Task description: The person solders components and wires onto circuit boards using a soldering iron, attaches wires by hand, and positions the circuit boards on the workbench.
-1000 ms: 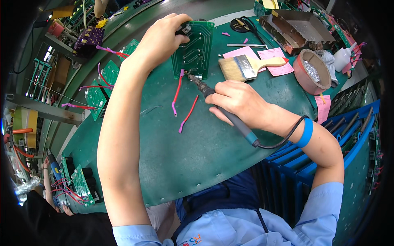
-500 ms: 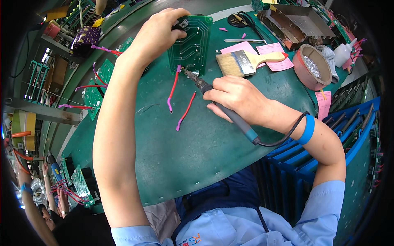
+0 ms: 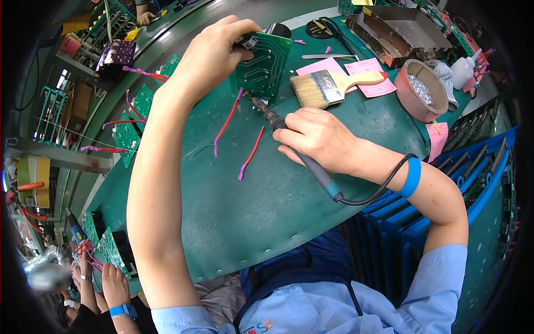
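Note:
My left hand [image 3: 219, 53] grips the top edge of a green circuit board [image 3: 267, 69], which stands tilted above the mat with its traces toward me. Behind its top edge a dark round component [image 3: 278, 30] shows. From the board's lower edge hangs a red wire with purple ends [image 3: 227, 123]. In my right hand [image 3: 320, 138] is a soldering iron [image 3: 317, 170], its tip at that lower edge beside the wire's upper end. Whether tip and wire touch is too small to tell. A loose red wire [image 3: 252, 153] lies on the mat below the iron.
On the green mat [image 3: 239, 222] lie a wide brush [image 3: 317, 89], pink slips [image 3: 370, 72] and tweezers [image 3: 328, 57]. A round pink container [image 3: 411, 97] and a metal tray [image 3: 400, 33] stand farther right. Wired boards [image 3: 128, 136] line the left. A co-worker's hand [image 3: 115, 286] shows lower left.
The board has turned, so the dark component now shows behind its top. The attached wire's free end has swung left. The iron's handle has shifted slightly left and down.

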A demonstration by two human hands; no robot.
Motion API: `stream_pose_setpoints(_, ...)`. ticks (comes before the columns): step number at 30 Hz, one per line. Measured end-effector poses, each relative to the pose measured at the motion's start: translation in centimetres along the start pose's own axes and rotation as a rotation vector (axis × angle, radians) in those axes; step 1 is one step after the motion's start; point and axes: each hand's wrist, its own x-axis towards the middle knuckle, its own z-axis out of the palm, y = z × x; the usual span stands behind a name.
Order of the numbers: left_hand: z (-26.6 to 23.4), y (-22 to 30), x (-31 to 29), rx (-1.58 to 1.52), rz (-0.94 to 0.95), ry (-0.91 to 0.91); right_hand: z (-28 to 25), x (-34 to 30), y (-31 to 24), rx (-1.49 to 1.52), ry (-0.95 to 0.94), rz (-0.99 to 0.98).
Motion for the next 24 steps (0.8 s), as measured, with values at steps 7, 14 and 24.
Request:
stream_pose_setpoints(7, 0.11, -0.34, 0.23, -0.012, 0.039, 0.006, -0.02, 0.19, -0.06, -0.039, -0.021, 0.011)
stream_pose_setpoints(14, 0.57, -0.63, 0.34, -0.008, 0.059, 0.046, -0.14, 0.46, -0.40, -0.062, -0.052, 0.041)
stream_pose_setpoints(24, 0.72, -0.49, 0.18, 0.047, 0.062, 0.089, -0.37, 0.80, -0.69, -0.049, -0.067, 0.037)
